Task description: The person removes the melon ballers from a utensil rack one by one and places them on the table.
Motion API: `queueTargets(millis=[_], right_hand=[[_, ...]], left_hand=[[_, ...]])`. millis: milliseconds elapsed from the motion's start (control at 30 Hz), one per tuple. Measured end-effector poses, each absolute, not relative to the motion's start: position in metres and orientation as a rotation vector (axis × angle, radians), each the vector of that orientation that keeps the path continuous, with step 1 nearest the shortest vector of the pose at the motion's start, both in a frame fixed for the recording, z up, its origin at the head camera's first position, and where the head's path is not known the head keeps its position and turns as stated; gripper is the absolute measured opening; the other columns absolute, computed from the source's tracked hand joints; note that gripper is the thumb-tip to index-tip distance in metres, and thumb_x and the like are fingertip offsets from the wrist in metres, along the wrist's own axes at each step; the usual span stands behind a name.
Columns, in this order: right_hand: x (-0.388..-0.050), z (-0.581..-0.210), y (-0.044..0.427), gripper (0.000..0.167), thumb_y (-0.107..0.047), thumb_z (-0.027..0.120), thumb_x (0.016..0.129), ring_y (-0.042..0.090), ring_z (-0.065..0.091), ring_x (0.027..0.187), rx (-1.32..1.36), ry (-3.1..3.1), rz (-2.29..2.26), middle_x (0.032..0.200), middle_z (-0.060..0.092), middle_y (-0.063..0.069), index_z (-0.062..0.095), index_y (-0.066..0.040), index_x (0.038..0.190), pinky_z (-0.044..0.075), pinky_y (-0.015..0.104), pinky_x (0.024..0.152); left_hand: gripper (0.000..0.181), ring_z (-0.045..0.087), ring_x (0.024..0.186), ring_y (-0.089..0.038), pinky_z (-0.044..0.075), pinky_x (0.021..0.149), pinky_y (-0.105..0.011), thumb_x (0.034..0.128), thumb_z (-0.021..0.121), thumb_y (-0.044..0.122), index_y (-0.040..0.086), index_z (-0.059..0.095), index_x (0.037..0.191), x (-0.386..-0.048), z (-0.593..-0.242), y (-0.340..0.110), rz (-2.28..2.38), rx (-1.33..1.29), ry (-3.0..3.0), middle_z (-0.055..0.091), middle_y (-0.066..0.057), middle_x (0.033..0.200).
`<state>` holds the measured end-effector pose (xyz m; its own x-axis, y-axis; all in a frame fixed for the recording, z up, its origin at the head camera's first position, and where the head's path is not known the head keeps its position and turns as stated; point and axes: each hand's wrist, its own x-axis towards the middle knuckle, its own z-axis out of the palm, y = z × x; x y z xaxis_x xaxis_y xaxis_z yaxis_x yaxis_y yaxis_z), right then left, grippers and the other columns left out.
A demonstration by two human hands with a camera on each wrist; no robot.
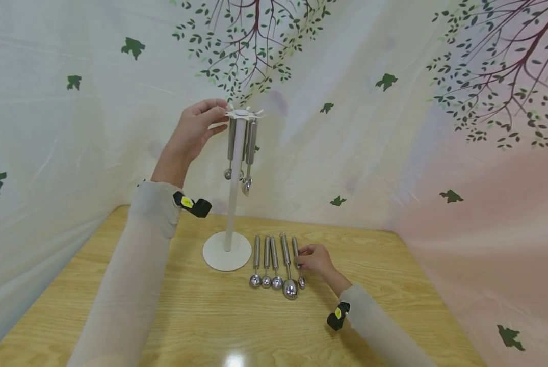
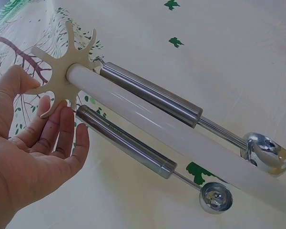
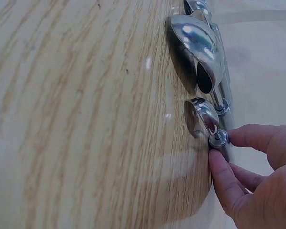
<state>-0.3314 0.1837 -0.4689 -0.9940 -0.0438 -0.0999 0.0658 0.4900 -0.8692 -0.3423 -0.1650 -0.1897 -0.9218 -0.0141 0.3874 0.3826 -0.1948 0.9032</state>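
Note:
A white stand (image 1: pixel 232 206) with a round base rises from the table, topped by a ring of curved hooks (image 2: pixel 62 78). My left hand (image 1: pixel 193 127) pinches the hooks at its top, thumb on one hook and fingertips on another. From the hooks hang several steel scoops, among them a small round one (image 2: pixel 126 140) just beside my left fingers and a larger one (image 2: pixel 152 95) beyond the pole. My right hand (image 1: pixel 317 259) pinches the handle of a small oval scoop (image 3: pixel 205 114), which lies on the table at the right end of a row.
To the left of that scoop lie a large scoop (image 1: pixel 290 288) and several round-bowled scoops (image 1: pixel 266 280), handles pointing away. The wooden table (image 1: pixel 196 316) ends behind the stand at a pale curtain (image 1: pixel 301 168) printed with leaves and branches.

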Motion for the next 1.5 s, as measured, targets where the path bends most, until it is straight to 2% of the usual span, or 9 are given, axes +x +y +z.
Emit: queueTargets(millis=[600, 933, 1033, 1167, 1300, 1400, 1500], right_hand=[[-0.332, -0.467, 0.184, 0.031, 0.001, 0.076, 0.085, 0.017, 0.07, 0.074, 0.036, 2.574, -1.533, 0.098, 0.07, 0.019, 0.067, 0.011, 0.113, 0.063, 0.031, 0.068], [-0.34, -0.456, 0.182, 0.038, -0.003, 0.075, 0.086, 0.018, 0.069, 0.072, 0.048, 2.624, -1.558, 0.101, 0.069, 0.022, 0.065, 0.01, 0.12, 0.062, 0.033, 0.069], [-0.343, -0.448, 0.178, 0.037, -0.006, 0.073, 0.089, 0.027, 0.071, 0.077, -0.007, 2.641, -1.552, 0.104, 0.07, 0.024, 0.065, 0.009, 0.122, 0.063, 0.036, 0.074], [-0.346, -0.43, 0.169, 0.038, -0.008, 0.071, 0.093, 0.041, 0.072, 0.094, -0.106, 2.618, -1.615, 0.108, 0.07, 0.025, 0.063, 0.009, 0.126, 0.062, 0.046, 0.085], [-0.352, -0.404, 0.156, 0.037, -0.011, 0.07, 0.095, 0.031, 0.073, 0.09, -0.224, 2.591, -1.71, 0.109, 0.07, 0.023, 0.064, 0.006, 0.128, 0.061, 0.046, 0.089], [-0.355, -0.381, 0.142, 0.035, -0.013, 0.069, 0.097, 0.017, 0.071, 0.087, -0.32, 2.588, -1.765, 0.11, 0.071, 0.02, 0.066, 0.003, 0.128, 0.062, 0.038, 0.086], [-0.355, -0.356, 0.128, 0.033, -0.013, 0.068, 0.098, 0.016, 0.071, 0.091, -0.405, 2.547, -1.841, 0.111, 0.07, 0.019, 0.066, 0.0, 0.129, 0.062, 0.033, 0.085]], left_hand=[[0.015, 0.059, 0.107, -0.018, 0.038, 0.118, -0.049, 0.1, 0.061, 0.014, 0.007, 0.063, 0.113, -0.345, -0.191, -0.165, -2.211, -0.42, -1.806, 0.063, 0.0, 0.109], [0.02, 0.059, 0.107, -0.017, 0.04, 0.117, -0.046, 0.0999, 0.062, 0.015, 0.005, 0.062, 0.117, -0.345, -0.189, -0.165, -2.226, -0.406, -1.8, 0.063, 0.001, 0.108], [0.019, 0.058, 0.107, -0.018, 0.041, 0.117, -0.046, 0.0999, 0.062, 0.015, 0.006, 0.063, 0.116, -0.345, -0.19, -0.165, -2.227, -0.404, -1.801, 0.063, 0.0, 0.108], [0.017, 0.059, 0.108, -0.018, 0.041, 0.117, -0.045, 0.0998, 0.062, 0.015, 0.007, 0.063, 0.115, -0.347, -0.191, -0.165, -2.23, -0.403, -1.8, 0.063, 0.0, 0.109], [0.016, 0.058, 0.108, -0.018, 0.041, 0.117, -0.046, 0.0997, 0.062, 0.015, 0.008, 0.063, 0.114, -0.347, -0.19, -0.165, -2.235, -0.402, -1.794, 0.063, 0.0, 0.109], [0.016, 0.058, 0.108, -0.018, 0.04, 0.117, -0.046, 0.0999, 0.062, 0.016, 0.008, 0.064, 0.114, -0.346, -0.19, -0.165, -2.23, -0.401, -1.795, 0.063, 0.0, 0.109], [0.016, 0.059, 0.108, -0.018, 0.041, 0.117, -0.046, 0.1001, 0.061, 0.016, 0.008, 0.064, 0.114, -0.345, -0.19, -0.165, -2.231, -0.398, -1.797, 0.064, 0.0, 0.109]])
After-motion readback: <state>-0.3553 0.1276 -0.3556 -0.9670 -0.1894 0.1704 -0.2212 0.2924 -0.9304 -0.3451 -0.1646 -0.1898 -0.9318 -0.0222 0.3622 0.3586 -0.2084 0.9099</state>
